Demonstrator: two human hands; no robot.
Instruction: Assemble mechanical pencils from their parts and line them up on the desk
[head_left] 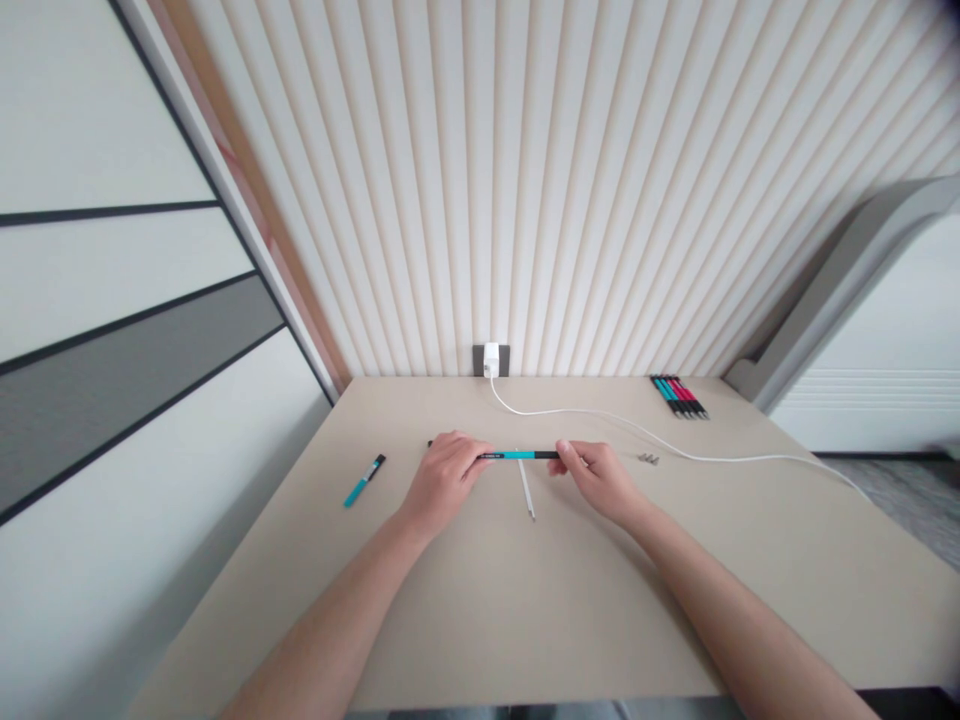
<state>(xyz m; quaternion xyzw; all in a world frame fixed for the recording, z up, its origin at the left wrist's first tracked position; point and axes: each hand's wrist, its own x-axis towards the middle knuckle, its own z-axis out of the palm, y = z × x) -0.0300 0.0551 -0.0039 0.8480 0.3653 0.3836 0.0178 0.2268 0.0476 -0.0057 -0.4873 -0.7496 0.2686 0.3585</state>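
A turquoise and black pen (519,455) is held level just above the table, stretched between my two hands. My left hand (448,472) is closed around its left end, covering much of it. At the black right end, my right hand (596,475) pinches the pen between thumb and fingers. Below the pen lie thin white sticks (527,490) that look like pen refills. To the left of my left hand rests a short turquoise piece with a black end (365,481). Several small grey metal tips (648,459) lie just right of my right hand.
Several turquoise, red and black pens (679,397) lie side by side at the back right of the beige table (465,620). A white charger (491,360) sits in the wall socket. Its white cable (660,440) runs across the table to the right edge.
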